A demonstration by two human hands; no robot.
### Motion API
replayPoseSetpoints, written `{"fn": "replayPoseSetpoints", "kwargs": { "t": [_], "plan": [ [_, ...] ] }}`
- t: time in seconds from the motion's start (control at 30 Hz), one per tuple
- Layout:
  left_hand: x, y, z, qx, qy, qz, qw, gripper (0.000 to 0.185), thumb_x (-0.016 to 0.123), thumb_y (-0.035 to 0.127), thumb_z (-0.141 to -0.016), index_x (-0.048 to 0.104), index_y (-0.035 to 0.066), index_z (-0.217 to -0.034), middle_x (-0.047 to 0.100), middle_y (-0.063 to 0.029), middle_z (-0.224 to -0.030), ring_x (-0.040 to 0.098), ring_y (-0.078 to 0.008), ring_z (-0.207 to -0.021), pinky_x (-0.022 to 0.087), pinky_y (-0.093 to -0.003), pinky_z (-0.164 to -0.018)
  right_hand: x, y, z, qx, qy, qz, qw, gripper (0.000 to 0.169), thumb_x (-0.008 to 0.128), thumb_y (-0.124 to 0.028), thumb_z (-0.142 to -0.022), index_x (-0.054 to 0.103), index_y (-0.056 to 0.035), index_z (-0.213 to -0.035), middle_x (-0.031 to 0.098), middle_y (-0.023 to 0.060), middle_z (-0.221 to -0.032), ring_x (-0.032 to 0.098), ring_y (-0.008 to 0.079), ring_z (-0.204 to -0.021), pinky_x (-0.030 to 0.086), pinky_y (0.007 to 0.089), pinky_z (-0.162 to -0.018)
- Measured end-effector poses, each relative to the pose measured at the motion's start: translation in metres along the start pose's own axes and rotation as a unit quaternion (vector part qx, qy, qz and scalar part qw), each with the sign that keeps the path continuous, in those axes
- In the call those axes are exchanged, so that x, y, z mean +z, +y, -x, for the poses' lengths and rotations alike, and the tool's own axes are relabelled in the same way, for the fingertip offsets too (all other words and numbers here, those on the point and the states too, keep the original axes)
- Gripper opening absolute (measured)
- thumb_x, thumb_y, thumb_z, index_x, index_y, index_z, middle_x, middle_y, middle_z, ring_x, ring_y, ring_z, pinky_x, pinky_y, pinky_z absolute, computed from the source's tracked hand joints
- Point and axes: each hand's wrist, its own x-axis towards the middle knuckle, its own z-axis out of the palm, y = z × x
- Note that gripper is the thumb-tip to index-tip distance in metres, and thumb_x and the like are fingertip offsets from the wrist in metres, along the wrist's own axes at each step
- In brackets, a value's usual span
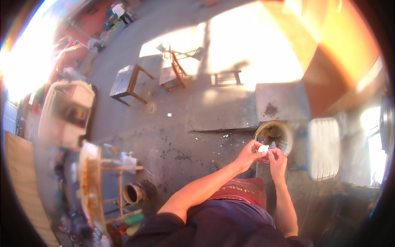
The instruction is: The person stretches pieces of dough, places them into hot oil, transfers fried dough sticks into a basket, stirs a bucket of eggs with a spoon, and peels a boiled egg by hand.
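Observation:
My left hand (250,156) grips a small white rounded thing (263,149) between thumb and fingers; it may be a peeled egg, but it is too small to be sure. Against its right side, the fingertips of my right hand (277,161) pinch close together. Both hands are over the near edge of a round bucket (289,136), which has scraps and a pale crumpled piece inside. My fingers and the white thing hide part of the bucket. A dark red apron (240,191) with writing covers my lap.
A white slatted stool (323,149) stands right of the bucket. Wooden stools (125,81) and a wooden chair (172,75) stand farther off. At left are a cluttered round table (88,185), a metal cylinder (132,194) and a cream vehicle (66,114). A person (120,10) stands far away.

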Motion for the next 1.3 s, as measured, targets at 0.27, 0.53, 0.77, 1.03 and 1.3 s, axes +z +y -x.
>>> {"fn": "replayPoseSetpoints", "kwargs": {
  "t": [0.27, 0.53, 0.77, 1.03, 1.3],
  "plan": [
    [-0.003, 0.001, 0.002, -0.002, -0.002, -0.013, 1.000, 0.033, 0.076, 0.005, -0.093, 0.054, 0.004, -0.117, 0.062, -0.0105, -0.117, 0.068, -0.0214, -0.103, 0.063, -0.0374, -0.084, 0.003, 0.015, -0.003, -0.102, 0.027, 0.079, 0.991, 0.008, 0.065, -0.006, -0.100, 0.066, 0.0008, -0.096, 0.065, -0.0013, -0.078, 0.058, 0.0048, -0.068, 0.050, 0.0234, -0.061],
    [0.007, 0.008, 0.003, -0.009, -0.037, -0.022, 0.999, 0.030, 0.075, 0.006, -0.093, 0.056, 0.005, -0.116, 0.064, -0.0073, -0.115, 0.066, -0.0192, -0.104, 0.062, -0.0376, -0.086, -0.001, 0.001, 0.004, -0.142, 0.081, 0.133, 0.977, 0.008, 0.067, -0.003, -0.093, 0.061, -0.0019, -0.088, 0.060, 0.0011, -0.070, 0.056, 0.0057, -0.062, 0.047, 0.0251, -0.055],
    [0.010, 0.021, 0.004, -0.038, -0.078, 0.055, 0.995, 0.033, 0.065, 0.007, -0.099, 0.054, 0.005, -0.131, 0.066, -0.0142, -0.124, 0.069, -0.0271, -0.105, 0.060, -0.0415, -0.088, -0.004, -0.019, -0.002, -0.076, 0.083, 0.102, 0.988, 0.008, 0.069, -0.007, -0.089, 0.064, -0.0014, -0.089, 0.068, 0.0090, -0.074, 0.063, 0.0132, -0.066, 0.052, 0.0319, -0.061],
    [0.010, 0.013, 0.001, -0.070, -0.109, 0.093, 0.987, 0.038, 0.063, 0.013, -0.103, 0.051, 0.003, -0.137, 0.066, -0.0161, -0.124, 0.069, -0.0309, -0.103, 0.059, -0.0415, -0.089, -0.014, -0.007, -0.005, -0.085, 0.133, 0.119, 0.980, 0.013, 0.072, -0.009, -0.090, 0.061, -0.0016, -0.089, 0.069, 0.0094, -0.075, 0.063, 0.0151, -0.065, 0.052, 0.0324, -0.062],
    [0.007, 0.012, -0.002, -0.098, -0.090, 0.081, 0.988, 0.034, 0.057, 0.015, -0.105, 0.051, 0.003, -0.137, 0.065, -0.0139, -0.121, 0.067, -0.0279, -0.101, 0.057, -0.0407, -0.087, -0.021, -0.023, -0.007, -0.054, 0.073, 0.047, 0.995, 0.007, 0.068, -0.007, -0.092, 0.063, -0.0016, -0.094, 0.069, 0.0075, -0.080, 0.063, 0.0157, -0.065, 0.052, 0.0323, -0.061]
  ]
}}
